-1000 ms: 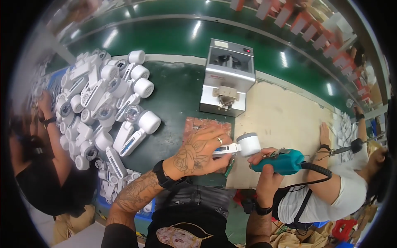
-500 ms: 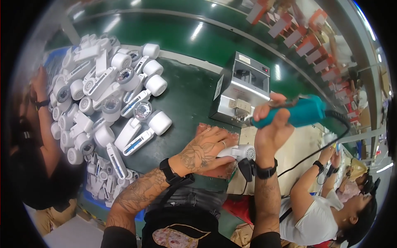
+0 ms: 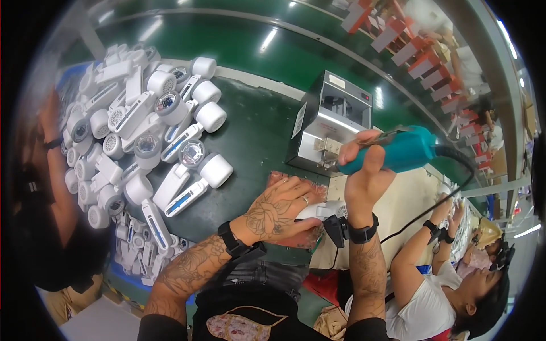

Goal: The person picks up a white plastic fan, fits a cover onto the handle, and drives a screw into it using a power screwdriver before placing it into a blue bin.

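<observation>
- Green workbench [image 3: 261,136], factory line.
- Heap of white handheld fans [image 3: 142,131], far left.
- Left hand [image 3: 278,211]: fingers curled, pressing a white fan [image 3: 325,211] down on the bench.
- Right hand [image 3: 364,170]: raised, fist wrapped around teal electric screwdriver [image 3: 401,150].
- Grey metal machine [image 3: 333,128] behind.

A factory assembly line is showing itself here: a heap of identical white plastic handheld devices [image 3: 142,142] is lying on the green workbench [image 3: 261,131], with co-workers [image 3: 455,278] sitting alongside.
</observation>
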Demonstrator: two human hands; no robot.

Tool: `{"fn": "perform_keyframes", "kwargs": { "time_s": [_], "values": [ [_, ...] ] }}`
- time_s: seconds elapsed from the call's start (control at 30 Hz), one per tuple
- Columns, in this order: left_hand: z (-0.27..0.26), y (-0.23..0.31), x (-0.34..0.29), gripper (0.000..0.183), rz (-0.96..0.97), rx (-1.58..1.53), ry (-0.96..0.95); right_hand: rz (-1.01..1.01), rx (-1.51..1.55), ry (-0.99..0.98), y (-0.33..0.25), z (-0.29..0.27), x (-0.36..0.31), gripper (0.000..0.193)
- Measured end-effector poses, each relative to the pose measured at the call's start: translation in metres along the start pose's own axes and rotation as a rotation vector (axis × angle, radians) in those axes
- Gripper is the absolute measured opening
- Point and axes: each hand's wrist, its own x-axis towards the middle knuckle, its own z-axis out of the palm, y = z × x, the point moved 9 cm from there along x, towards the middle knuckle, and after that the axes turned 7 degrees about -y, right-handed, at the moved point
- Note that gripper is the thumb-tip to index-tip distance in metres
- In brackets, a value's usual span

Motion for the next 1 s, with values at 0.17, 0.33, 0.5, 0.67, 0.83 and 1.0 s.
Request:
{"fn": "perform_keyframes", "kwargs": {
  "time_s": [0.17,0.33,0.5,0.67,0.83,1.0],
  "values": [
    [-0.008,0.004,0.001,0.042,0.004,-0.005,0.110,-0.041,-0.056,0.043,-0.005,-0.001,0.014,0.045],
    [-0.010,0.008,0.002,0.042,0.015,-0.007,0.115,-0.014,-0.026,0.019,0.009,-0.003,0.010,0.037],
    [-0.002,0.000,-0.002,0.052,-0.008,-0.012,0.028,0.139,0.005,0.009,0.011,0.003,-0.004,0.038],
    [-0.002,0.001,-0.001,0.051,0.013,0.029,0.076,0.058,0.016,0.012,-0.026,-0.011,-0.041,0.061],
    [-0.005,0.001,0.000,0.051,0.011,-0.038,0.059,0.081,-0.004,-0.005,-0.023,-0.013,-0.054,0.064],
    [-0.003,0.002,0.000,0.051,0.005,-0.003,0.047,0.085,0.031,-0.015,-0.015,-0.015,-0.057,0.060]
  ]
}}
